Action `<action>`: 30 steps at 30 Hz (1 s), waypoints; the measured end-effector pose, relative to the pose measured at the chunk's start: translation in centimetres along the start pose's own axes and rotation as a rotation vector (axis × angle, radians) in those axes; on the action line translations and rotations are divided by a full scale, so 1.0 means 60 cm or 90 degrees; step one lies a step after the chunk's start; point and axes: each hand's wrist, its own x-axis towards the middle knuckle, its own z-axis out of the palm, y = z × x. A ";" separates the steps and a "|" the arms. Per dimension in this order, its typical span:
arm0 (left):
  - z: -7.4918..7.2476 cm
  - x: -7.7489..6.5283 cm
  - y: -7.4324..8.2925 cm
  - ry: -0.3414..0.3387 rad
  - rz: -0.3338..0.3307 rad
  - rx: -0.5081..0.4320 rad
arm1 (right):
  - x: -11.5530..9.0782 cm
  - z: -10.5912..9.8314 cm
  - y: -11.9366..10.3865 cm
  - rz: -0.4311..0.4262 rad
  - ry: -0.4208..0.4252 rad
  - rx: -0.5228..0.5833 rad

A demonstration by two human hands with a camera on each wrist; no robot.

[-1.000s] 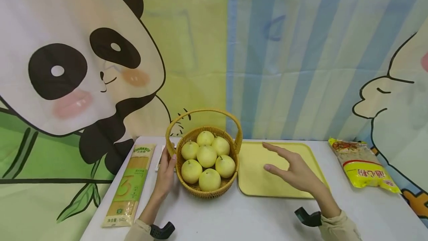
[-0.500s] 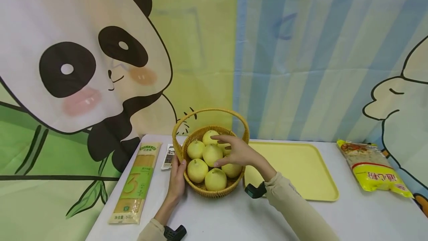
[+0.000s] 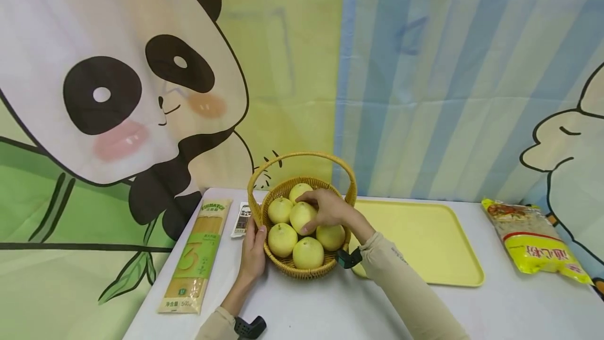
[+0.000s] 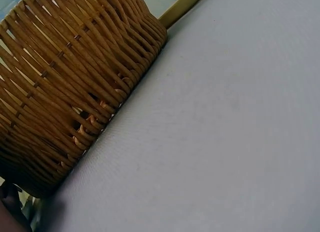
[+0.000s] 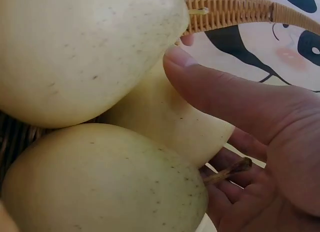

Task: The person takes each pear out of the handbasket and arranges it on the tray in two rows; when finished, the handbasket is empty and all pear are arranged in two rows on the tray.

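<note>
A woven wicker basket (image 3: pixel 302 275) with an arched handle holds several round, pale yellow-green pears (image 3: pixel 308 253). My right hand (image 3: pixel 327 209) reaches into it from the right and grips the middle pear (image 3: pixel 302 218) between thumb and fingers. In the right wrist view, the thumb (image 5: pixel 215 89) presses this pear (image 5: pixel 172 117), fingers beyond it, and other pears crowd close by. My left hand (image 3: pixel 254 256) rests against the basket's left side, its fingers roughly straight. The left wrist view shows the basket's wall (image 4: pixel 75 77) standing on the white table, with little of that hand visible.
A yellow tray (image 3: pixel 424 240) lies right of the basket, partly under the right forearm. A yellow bag of dry food (image 3: pixel 535 240) is at far right. Left are a pack of noodles (image 3: pixel 195 256) and a small packet (image 3: pixel 240 220), on the white table (image 3: pixel 302 314).
My right hand has moved left from above the tray into the basket and taken hold of the middle pear. The left hand stays at the basket's side. The head view has shifted slightly.
</note>
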 end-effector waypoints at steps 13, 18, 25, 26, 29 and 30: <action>0.000 -0.002 -0.003 0.003 0.003 0.011 | -0.004 0.005 -0.004 -0.035 0.046 0.053; 0.001 -0.003 0.000 0.000 0.000 0.011 | -0.016 -0.002 0.004 -0.072 0.062 0.141; 0.001 -0.005 0.003 -0.004 -0.002 0.020 | -0.054 -0.016 -0.001 -0.111 0.100 0.278; 0.000 -0.005 0.003 -0.003 -0.002 0.020 | -0.061 -0.018 -0.002 -0.117 0.109 0.295; -0.001 -0.005 0.003 -0.002 -0.005 0.021 | -0.084 -0.023 -0.005 -0.129 0.130 0.354; -0.001 -0.005 0.003 -0.001 -0.007 0.025 | -0.091 -0.024 -0.004 -0.133 0.137 0.368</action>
